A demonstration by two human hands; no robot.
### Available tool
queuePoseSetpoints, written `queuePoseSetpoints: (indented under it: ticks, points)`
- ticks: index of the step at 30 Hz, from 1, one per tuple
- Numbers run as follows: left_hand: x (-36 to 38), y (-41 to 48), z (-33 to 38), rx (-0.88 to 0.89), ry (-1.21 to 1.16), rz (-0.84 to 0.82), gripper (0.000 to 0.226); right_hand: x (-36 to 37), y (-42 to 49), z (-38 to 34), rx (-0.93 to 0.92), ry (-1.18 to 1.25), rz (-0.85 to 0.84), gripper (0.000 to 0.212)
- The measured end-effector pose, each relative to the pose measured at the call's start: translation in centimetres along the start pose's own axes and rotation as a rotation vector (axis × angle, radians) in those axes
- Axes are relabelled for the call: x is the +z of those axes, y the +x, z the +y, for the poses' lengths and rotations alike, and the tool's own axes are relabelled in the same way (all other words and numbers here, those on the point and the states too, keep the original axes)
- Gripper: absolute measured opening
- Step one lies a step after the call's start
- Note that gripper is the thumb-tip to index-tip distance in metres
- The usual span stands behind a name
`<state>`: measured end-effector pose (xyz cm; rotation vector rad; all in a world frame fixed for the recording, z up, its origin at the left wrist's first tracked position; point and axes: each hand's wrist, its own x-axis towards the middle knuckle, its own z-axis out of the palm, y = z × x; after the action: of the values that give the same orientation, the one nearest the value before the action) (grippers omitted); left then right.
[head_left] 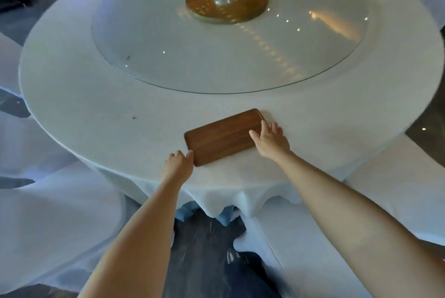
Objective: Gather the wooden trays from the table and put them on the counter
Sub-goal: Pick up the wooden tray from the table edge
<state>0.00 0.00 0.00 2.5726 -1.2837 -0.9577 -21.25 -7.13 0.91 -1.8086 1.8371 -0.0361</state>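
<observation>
A brown wooden tray (pixel 222 137) lies flat near the front edge of a round table covered in a white cloth (pixel 96 114). My left hand (pixel 179 163) touches the tray's near left corner, its fingers curled against the edge. At the tray's right end, my right hand (pixel 271 140) rests with fingers spread over the short edge. The tray sits on the cloth, turned at an angle. I cannot tell whether either hand has a firm grip.
A large glass turntable (pixel 228 57) with a round brass hub (pixel 226 1) fills the table's middle. White-covered chairs (pixel 48 213) stand on the left and on the right (pixel 397 189). Dark floor and my shoe (pixel 237 258) show below.
</observation>
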Motion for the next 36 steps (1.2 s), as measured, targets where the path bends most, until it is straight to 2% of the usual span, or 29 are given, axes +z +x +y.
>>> queuePoseSetpoints:
  ticks: [8, 12, 17, 23, 28, 36]
  points:
    - [1.9, 4.4, 1.6, -0.166, -0.129, -0.089, 0.049, 1.1, 4.6, 0.2, 0.06, -0.148, 0.058, 0.049]
    - [1.9, 5.7, 1.5, -0.247, -0.142, -0.111, 0.051, 1.2, 6.1, -0.6, 0.085, -0.126, 0.109, 0.046]
    - [2.3, 6.3, 1.3, -0.25, -0.169, -0.124, 0.048, 1.2, 7.6, -0.4, 0.213, -0.063, 0.069, 0.048]
    - [2.4, 6.4, 1.2, -0.258, -0.15, -0.095, 0.05, 1.7, 8.2, -0.1, 0.175, -0.205, 0.069, 0.046]
    - [0.8, 5.2, -2.1, -0.31, -0.131, 0.024, 0.051, 2.3, 7.9, -3.3, 0.095, -0.198, 0.04, 0.048]
    - [-6.0, 0.9, -11.7, -0.494, -0.071, 0.277, 0.049, 6.8, 5.5, -14.0, -0.16, -0.157, -0.079, 0.046]
